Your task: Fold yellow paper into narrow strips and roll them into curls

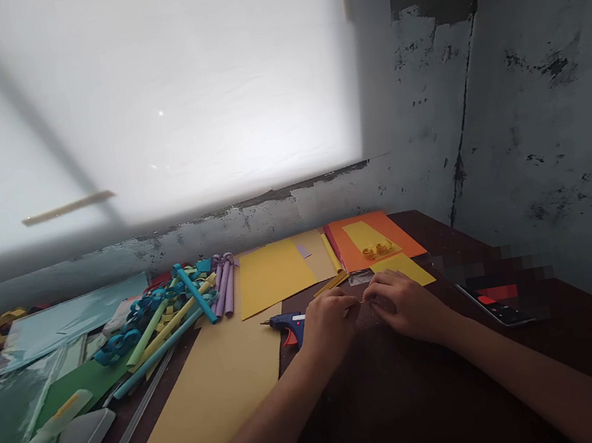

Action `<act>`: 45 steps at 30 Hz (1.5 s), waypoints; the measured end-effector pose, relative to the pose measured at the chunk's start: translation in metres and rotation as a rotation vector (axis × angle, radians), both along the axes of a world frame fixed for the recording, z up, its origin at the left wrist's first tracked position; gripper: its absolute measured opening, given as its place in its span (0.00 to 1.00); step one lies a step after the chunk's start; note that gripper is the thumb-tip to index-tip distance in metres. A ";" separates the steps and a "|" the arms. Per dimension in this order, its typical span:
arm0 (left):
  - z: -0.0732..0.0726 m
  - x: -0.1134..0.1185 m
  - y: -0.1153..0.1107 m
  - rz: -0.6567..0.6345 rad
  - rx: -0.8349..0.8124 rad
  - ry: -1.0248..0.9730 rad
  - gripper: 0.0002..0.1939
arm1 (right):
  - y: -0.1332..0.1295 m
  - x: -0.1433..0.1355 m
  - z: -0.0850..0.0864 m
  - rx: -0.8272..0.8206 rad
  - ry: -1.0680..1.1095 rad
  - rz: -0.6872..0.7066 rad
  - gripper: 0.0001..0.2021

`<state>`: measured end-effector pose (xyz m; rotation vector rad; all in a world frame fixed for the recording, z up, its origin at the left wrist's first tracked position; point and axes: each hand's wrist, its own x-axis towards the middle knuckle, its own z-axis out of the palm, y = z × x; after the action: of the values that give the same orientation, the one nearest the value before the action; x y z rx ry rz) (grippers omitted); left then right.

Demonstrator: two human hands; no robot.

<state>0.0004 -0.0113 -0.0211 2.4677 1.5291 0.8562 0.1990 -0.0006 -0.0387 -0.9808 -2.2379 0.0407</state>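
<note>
My left hand (332, 317) and my right hand (401, 300) meet over the dark table (392, 401), fingertips pinched close together. Between them is something small and thin that I cannot make out. Just left of my left hand lies a blue glue gun (288, 322) with a red trigger, partly hidden by that hand. Beyond my right hand is a small yellow sheet (408, 270). A clear, shiny piece (360, 278) lies behind the fingertips.
Tan card (217, 399) and a yellow sheet (273, 274) lie to the left, with rolled paper tubes (195, 293) and curled strips (123, 338) further left. Orange paper (404, 230) bearing yellow curls (377, 248) is at the back. A phone (504, 308) lies right.
</note>
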 end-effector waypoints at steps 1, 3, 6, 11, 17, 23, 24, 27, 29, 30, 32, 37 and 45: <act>0.001 0.000 0.000 -0.002 0.002 -0.005 0.11 | 0.000 0.000 0.000 -0.001 0.013 -0.008 0.05; 0.001 0.000 -0.001 -0.005 0.011 -0.024 0.11 | 0.000 0.000 0.001 -0.006 0.037 -0.027 0.05; -0.001 -0.001 0.000 -0.013 0.024 -0.043 0.11 | 0.001 0.001 0.000 -0.009 0.024 -0.031 0.07; -0.005 -0.001 0.003 -0.041 0.017 -0.062 0.10 | 0.002 0.003 -0.002 -0.002 0.011 -0.017 0.06; -0.002 -0.001 0.000 -0.095 0.042 -0.107 0.10 | -0.001 0.000 -0.001 -0.024 0.103 0.048 0.05; -0.001 0.000 0.000 -0.097 0.010 -0.146 0.09 | -0.003 -0.001 0.002 -0.025 0.099 0.027 0.06; -0.002 0.000 0.001 -0.095 0.009 -0.153 0.09 | -0.003 -0.001 0.002 -0.028 0.100 0.009 0.06; -0.003 0.000 0.002 -0.103 0.006 -0.182 0.09 | -0.004 -0.001 0.003 -0.031 0.091 -0.015 0.06; -0.003 0.000 0.002 -0.113 -0.004 -0.193 0.10 | -0.004 0.000 0.003 -0.023 0.075 0.013 0.06; -0.003 0.000 0.002 -0.118 -0.009 -0.200 0.10 | -0.004 0.000 0.003 -0.017 0.070 0.030 0.07; -0.003 0.000 0.002 -0.125 -0.015 -0.228 0.10 | -0.004 0.000 0.002 -0.004 0.070 0.047 0.08; -0.006 0.002 0.005 -0.108 0.013 -0.300 0.07 | -0.002 0.001 0.002 0.015 0.138 -0.013 0.07; -0.006 0.001 0.003 -0.142 0.031 -0.287 0.09 | -0.003 0.000 0.004 0.002 0.141 0.068 0.08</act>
<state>0.0014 -0.0083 -0.0275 2.3147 1.2391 1.1544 0.1989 -0.0040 -0.0347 -0.8727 -2.1405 0.1345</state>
